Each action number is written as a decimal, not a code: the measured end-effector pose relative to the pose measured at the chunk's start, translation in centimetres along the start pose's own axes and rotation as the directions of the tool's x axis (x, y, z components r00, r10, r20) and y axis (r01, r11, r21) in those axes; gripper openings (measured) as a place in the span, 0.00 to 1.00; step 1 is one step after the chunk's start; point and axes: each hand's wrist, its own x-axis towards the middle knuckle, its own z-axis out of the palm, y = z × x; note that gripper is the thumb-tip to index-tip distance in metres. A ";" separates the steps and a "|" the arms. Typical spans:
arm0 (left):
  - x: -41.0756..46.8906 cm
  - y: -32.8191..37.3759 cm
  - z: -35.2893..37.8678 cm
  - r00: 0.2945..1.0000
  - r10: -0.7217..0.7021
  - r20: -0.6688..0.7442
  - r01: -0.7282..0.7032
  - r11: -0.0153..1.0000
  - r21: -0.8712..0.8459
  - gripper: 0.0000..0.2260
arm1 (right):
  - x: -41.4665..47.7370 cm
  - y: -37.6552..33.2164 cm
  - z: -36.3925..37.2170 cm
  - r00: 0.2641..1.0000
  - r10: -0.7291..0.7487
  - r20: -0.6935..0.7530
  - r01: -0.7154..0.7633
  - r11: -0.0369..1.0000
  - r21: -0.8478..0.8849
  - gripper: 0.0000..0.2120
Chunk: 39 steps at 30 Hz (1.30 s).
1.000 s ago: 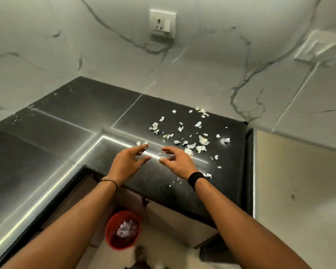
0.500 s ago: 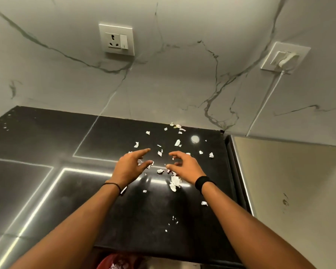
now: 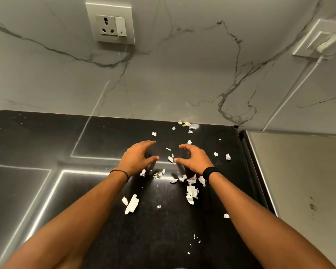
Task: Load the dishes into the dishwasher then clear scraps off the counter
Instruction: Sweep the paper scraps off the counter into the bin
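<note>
White paper scraps lie scattered on the black counter, below and to the right of the wall socket, and nothing stands between them and the hands. The longest scrap, almost straight below the socket and far from it, lies slanted, with its upper end pointing toward the wall. The left hand and right hand hover palm-down below and right of the socket, fingers spread and lightly bent, holding nothing, with small scraps between them.
</note>
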 end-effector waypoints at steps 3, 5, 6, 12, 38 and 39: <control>2.7 0.1 0.4 0.998 0.021 0.067 -0.025 0.998 0.060 0.32 | 3.2 0.0 -0.2 1.000 -0.015 0.006 0.016 0.995 -0.103 0.32; 4.4 0.5 0.7 0.992 0.041 0.120 -0.052 0.994 0.094 0.33 | 5.3 0.0 -0.4 0.999 -0.028 0.027 0.033 0.978 -0.204 0.34; 5.4 0.8 0.9 0.988 0.052 0.147 -0.069 0.991 0.113 0.34 | 6.5 0.0 -0.7 0.999 -0.030 0.045 0.040 0.966 -0.255 0.35; 10.6 1.4 1.7 0.953 0.042 0.301 -0.120 0.962 0.247 0.36 | 12.4 0.2 -2.5 0.986 -0.061 0.154 0.129 0.867 -0.482 0.38; 9.3 3.2 5.1 0.896 0.059 0.440 -0.216 0.924 0.316 0.34 | 6.9 2.4 0.6 0.991 -0.068 0.115 0.110 0.905 -0.411 0.29; 8.4 3.3 5.2 0.899 0.061 0.435 -0.215 0.925 0.313 0.34 | 6.0 2.2 0.9 0.991 -0.071 0.116 0.113 0.904 -0.412 0.28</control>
